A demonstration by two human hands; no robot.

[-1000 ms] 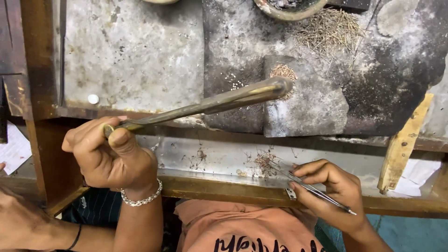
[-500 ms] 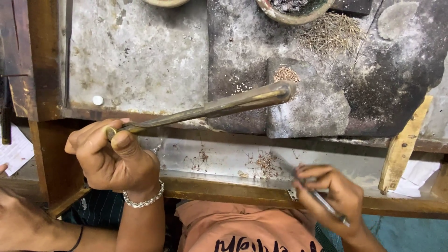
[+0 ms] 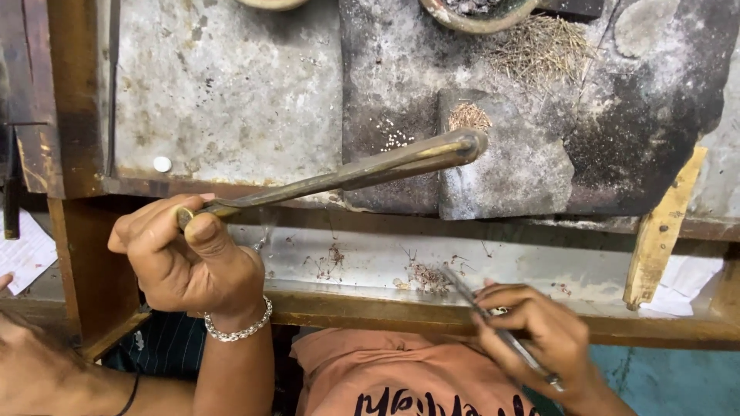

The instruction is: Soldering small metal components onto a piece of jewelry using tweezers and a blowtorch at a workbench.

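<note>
Left hand (image 3: 189, 254) gripping brass blowpipe (image 3: 347, 173), right hand (image 3: 539, 339) (tweezers (image 3: 493, 327)), bowl (image 3: 478, 11) above

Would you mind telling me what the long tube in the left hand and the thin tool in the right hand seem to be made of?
The long tube looks like brass: dull yellow-brown, tarnished, with a faint sheen along its length. The thin tool, probably tweezers, looks like steel: grey, slim and slightly shiny, though motion blur leaves it uncertain. The left hand grips the tube's narrow end; the right hand holds the tool.
</note>
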